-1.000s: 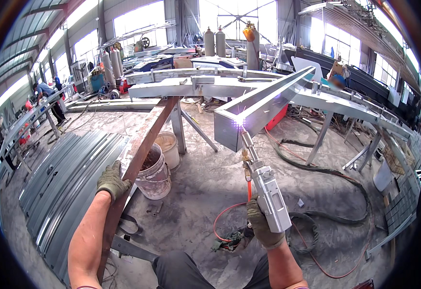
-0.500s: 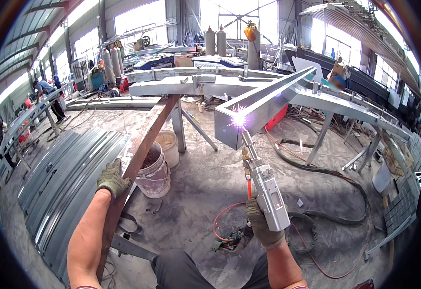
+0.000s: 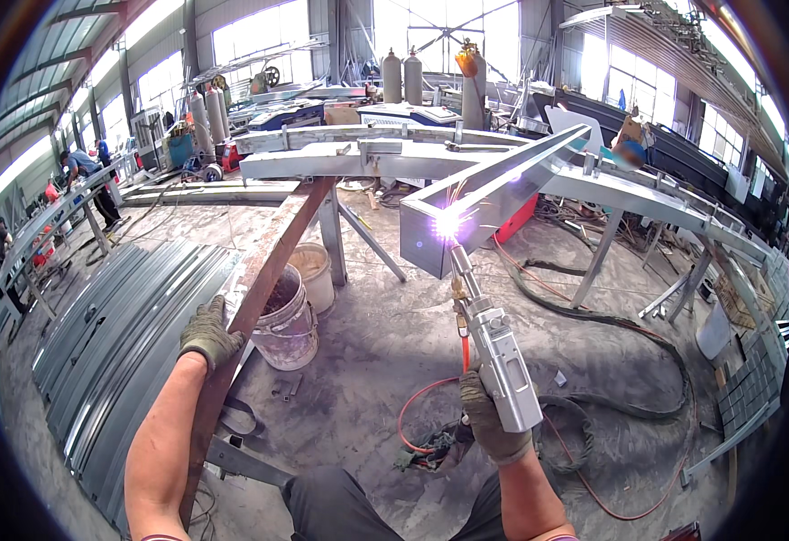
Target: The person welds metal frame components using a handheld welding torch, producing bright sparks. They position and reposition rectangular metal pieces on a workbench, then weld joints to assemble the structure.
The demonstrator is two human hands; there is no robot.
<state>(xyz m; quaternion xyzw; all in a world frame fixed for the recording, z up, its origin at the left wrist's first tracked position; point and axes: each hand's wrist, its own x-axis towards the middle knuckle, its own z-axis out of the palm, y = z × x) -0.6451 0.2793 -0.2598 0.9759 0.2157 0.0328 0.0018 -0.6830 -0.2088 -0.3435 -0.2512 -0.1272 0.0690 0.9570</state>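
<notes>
Welding seems in hand at the grey box beam (image 3: 502, 203), upper centre — right hand (image 3: 493, 417) curled round the torch (image 3: 504, 365), left hand (image 3: 209, 335) resting loosely spread on the brown beam (image 3: 252, 308) — calling for a steady tip.

Two gloved hands (image 3: 211, 335), one handheld welding gun (image 3: 502, 361), one rust-brown beam (image 3: 290, 243); two buckets (image 3: 288, 343) left of centre; three gas cylinders (image 3: 414, 81) at upper centre; at least two co-workers (image 3: 80, 165) at far left.

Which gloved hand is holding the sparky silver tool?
The right hand: its fingers wrap the silver tool, while the left hand has no tool and touches the brown beam.
</notes>
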